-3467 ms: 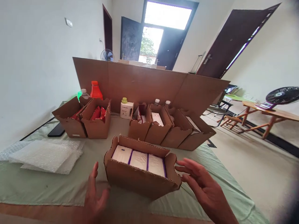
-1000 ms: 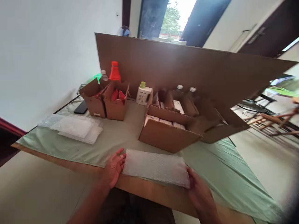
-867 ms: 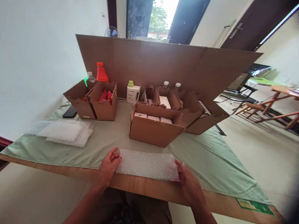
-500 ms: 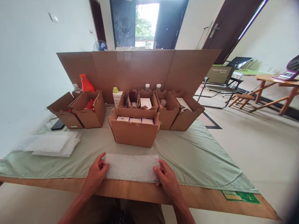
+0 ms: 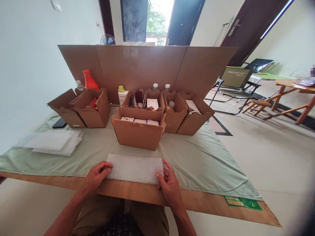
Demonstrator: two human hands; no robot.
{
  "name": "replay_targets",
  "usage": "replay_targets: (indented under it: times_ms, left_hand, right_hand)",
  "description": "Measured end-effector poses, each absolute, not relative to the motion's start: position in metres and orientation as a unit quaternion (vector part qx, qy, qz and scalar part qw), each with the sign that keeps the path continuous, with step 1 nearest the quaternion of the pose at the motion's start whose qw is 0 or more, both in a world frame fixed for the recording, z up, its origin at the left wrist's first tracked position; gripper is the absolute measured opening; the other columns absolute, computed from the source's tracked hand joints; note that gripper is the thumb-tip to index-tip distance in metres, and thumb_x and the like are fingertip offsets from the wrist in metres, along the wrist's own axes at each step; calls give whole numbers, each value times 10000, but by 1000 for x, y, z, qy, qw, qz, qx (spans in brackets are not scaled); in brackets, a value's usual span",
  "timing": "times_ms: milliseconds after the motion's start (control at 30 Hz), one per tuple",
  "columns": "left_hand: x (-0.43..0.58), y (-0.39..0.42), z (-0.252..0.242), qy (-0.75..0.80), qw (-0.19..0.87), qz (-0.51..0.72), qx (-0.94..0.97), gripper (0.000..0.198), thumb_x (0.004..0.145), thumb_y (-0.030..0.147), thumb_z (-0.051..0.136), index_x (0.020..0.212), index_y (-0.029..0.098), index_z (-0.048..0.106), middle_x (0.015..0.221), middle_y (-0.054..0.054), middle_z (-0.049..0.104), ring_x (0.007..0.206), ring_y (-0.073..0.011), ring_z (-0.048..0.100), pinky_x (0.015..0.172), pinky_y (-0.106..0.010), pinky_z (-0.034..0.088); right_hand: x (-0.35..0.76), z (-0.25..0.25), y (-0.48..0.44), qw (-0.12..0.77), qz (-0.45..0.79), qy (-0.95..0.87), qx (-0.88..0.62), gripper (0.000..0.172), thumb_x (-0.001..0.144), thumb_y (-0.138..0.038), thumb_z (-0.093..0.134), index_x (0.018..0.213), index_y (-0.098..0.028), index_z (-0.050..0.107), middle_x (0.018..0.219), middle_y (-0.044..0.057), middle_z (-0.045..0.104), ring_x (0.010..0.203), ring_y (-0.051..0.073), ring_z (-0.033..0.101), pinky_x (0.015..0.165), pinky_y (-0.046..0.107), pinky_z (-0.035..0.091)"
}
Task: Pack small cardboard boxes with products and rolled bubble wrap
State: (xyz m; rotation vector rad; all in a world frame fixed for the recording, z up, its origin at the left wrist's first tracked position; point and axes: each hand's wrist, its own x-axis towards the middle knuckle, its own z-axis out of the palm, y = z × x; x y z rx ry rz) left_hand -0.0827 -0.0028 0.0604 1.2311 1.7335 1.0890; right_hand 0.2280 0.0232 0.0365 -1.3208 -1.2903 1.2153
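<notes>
A sheet of bubble wrap [image 5: 134, 168] lies flat at the near edge of the table, half on the green cloth [image 5: 197, 160]. My left hand [image 5: 95, 175] pinches its left end with curled fingers. My right hand [image 5: 168, 183] grips its right end, thumb on top. Just behind the sheet stands an open cardboard box [image 5: 138, 132] holding three white packs with purple edges.
A stack of bubble wrap sheets [image 5: 52, 142] lies at the left. Two open boxes [image 5: 85, 109] with red packets stand at the back left, several more boxes [image 5: 177, 109] with bottles at the back middle, before a tall cardboard screen [image 5: 145, 68]. A black phone [image 5: 59, 123] lies far left.
The cardboard box that stood between my open hands now sits further back. A bubble wrap sheet came to the table's near edge, and both hands closed on its ends and keep hold.
</notes>
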Motion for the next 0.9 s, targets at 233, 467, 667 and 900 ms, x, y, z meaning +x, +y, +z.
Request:
replay_targets:
  times_ms: [233,467,667,900]
  left_hand:
    - [-73,-1,47,646,340,418,541,214,716,307,573,812,239,751,842,-41,736,837,-245,659,806,-354,503]
    - [-82,-4,46,587,333,410,614,256,779,210,498,817,232,750,832,-47,744,807,-228,693,768,-332,526]
    - [-100,-15,65,529,274,452,664,265,829,178,505,835,252,760,810,-20,763,769,-186,725,690,-263,549]
    - [-101,37,180,452,65,567,685,238,898,143,553,1000,229,750,971,-24,781,926,-141,728,849,-224,541]
  right_hand:
    - [227,45,26,376,393,-608,-578,317,854,-447,579,956,-200,749,878,64,725,635,183,643,575,303,552]
    - [203,51,20,405,295,-605,-618,287,793,-403,563,867,-211,764,919,99,778,891,284,725,876,438,573]
    - [202,83,-5,394,230,-673,-582,274,871,-384,566,903,-232,791,940,88,798,903,255,755,852,370,611]
    - [196,218,32,484,53,-711,-506,200,920,-304,635,1072,-277,761,1061,30,780,979,202,730,924,320,570]
